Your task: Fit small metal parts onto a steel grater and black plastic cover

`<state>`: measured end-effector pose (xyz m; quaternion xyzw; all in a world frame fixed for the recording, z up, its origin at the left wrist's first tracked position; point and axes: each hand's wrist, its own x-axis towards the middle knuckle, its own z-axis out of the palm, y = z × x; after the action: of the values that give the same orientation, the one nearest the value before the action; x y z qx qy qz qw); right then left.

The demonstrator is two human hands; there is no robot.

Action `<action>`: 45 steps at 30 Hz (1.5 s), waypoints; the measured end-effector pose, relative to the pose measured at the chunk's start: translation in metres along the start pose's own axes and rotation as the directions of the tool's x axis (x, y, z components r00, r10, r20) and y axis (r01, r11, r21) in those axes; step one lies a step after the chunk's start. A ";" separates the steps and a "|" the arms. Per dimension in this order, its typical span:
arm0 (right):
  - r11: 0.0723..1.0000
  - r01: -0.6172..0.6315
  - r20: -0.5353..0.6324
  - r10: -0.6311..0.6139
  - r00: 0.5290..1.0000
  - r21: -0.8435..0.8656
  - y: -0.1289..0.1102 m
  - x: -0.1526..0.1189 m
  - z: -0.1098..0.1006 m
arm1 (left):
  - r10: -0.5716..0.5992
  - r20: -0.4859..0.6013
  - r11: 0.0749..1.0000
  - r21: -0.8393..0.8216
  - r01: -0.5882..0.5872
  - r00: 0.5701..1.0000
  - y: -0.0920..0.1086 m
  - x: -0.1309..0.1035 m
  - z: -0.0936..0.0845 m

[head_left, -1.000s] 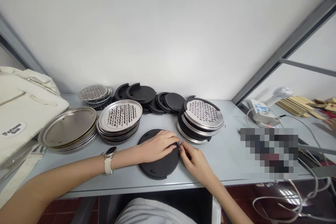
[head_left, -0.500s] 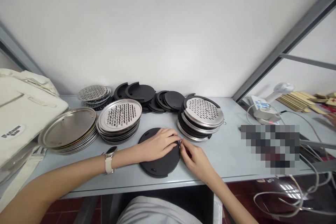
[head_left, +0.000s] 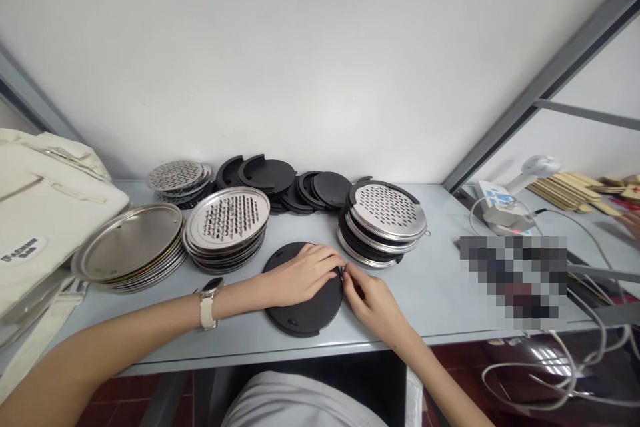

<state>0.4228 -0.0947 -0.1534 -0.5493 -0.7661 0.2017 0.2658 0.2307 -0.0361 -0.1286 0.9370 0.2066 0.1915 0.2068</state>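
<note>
A round black plastic disc [head_left: 305, 317] lies on the table in front of me, with small slots and a raised rim along part of its edge. Across its top rests my left hand [head_left: 305, 273], fingers stretched to the disc's right edge. My right hand [head_left: 367, 293] meets those fingertips there, thumb and finger pinched at the edge. A tiny metallic glint shows between them, too small to name. Just beyond stands a stack of silver grater discs and black discs [head_left: 387, 210], with a small metal ring [head_left: 428, 233] sticking out at its right side.
Stacked grater plates [head_left: 227, 220] and plain metal trays [head_left: 135, 240] stand at left, beside a cream bag [head_left: 50, 200]. Black holders [head_left: 270, 177] and perforated discs [head_left: 175, 177] lie along the wall. At right are a scanner on a stand [head_left: 525, 180], cables, wooden pieces [head_left: 565, 190] and another person's hand [head_left: 631, 221].
Both hands stay at the disc's right edge in almost the same pose. The view has shifted very slightly.
</note>
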 end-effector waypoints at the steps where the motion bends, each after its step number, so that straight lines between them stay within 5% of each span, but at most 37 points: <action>1: 1.000 -0.001 0.002 0.001 1.000 -0.001 0.000 0.000 0.000 | -0.002 0.002 1.000 0.003 0.002 1.000 0.000 0.000 0.000; 45: 0.997 -0.002 -0.016 0.003 1.000 0.073 0.007 0.000 0.005 | -0.007 0.004 1.000 0.028 0.006 1.000 0.003 -0.001 -0.002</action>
<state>0.4252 -0.0926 -0.1616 -0.5419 -0.7553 0.2253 0.2916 0.2300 -0.0381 -0.1258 0.9395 0.2119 0.1861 0.1947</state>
